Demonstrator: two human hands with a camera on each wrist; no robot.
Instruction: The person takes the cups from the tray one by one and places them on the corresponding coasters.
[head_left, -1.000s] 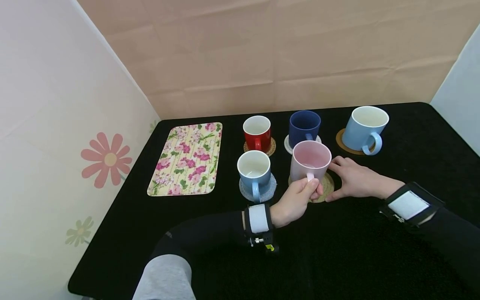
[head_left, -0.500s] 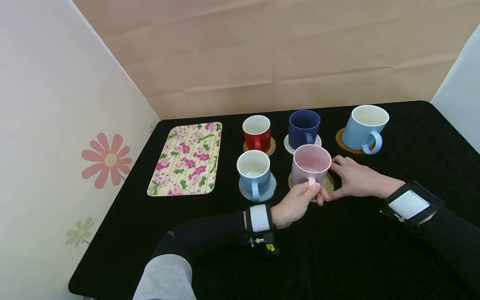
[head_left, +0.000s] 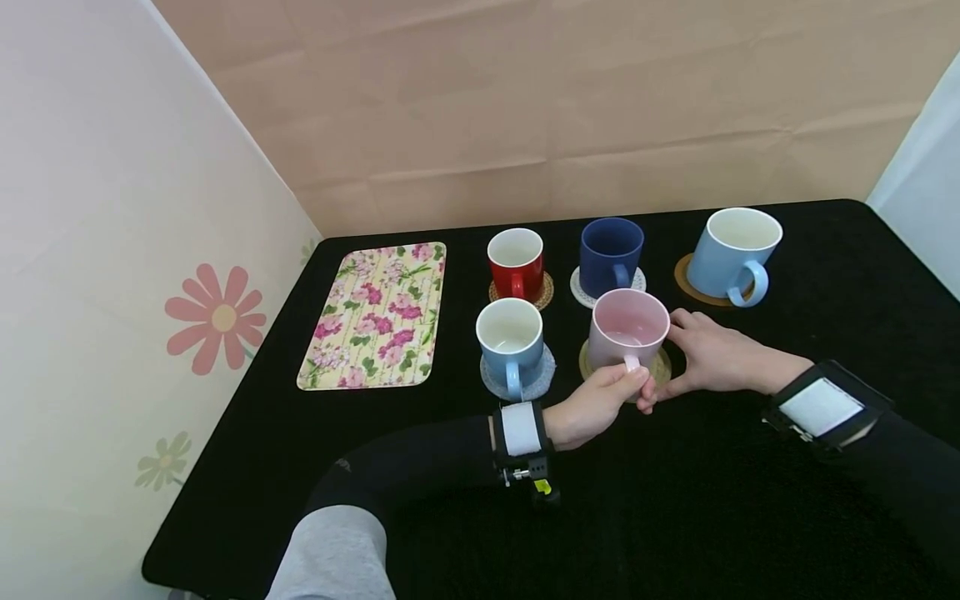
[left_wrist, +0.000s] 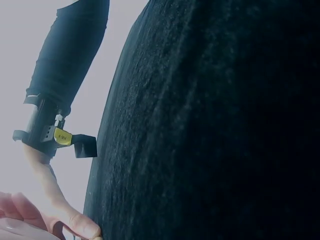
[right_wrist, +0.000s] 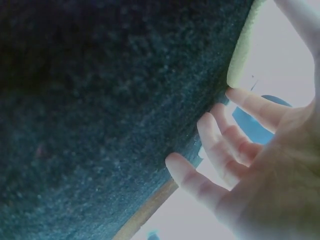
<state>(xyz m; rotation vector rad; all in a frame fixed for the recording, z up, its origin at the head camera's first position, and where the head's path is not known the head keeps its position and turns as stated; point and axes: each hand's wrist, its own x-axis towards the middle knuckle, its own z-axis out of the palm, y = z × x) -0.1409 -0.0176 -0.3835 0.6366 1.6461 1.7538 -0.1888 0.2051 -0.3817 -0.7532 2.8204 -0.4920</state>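
My left hand (head_left: 592, 408) pinches the handle of a pink mug (head_left: 615, 333), which stands upright over a round straw-coloured coaster (head_left: 662, 367) in the head view. To the right of the mug is my right hand (head_left: 720, 358), its thumb and forefinger spread apart at the coaster's right edge. The right wrist view shows a fingertip (right_wrist: 240, 94) of that hand right at the coaster's pale edge (right_wrist: 241, 55), with the other fingers spread over the black tabletop. Low in the left wrist view, fingers (left_wrist: 20, 212) of my left hand show close to my right thumb (left_wrist: 85, 227).
Behind the pink mug stands a dark blue mug (head_left: 609, 254) on a white coaster. A red mug (head_left: 516, 271), a small light blue mug (head_left: 498, 358) and a larger light blue mug (head_left: 723, 271) also have coasters. A flowered placemat (head_left: 375, 317) lies at the left.
My left hand has lowered the pink mug onto the straw-coloured coaster and shifted it slightly right. The right hand has stayed at the coaster's edge.
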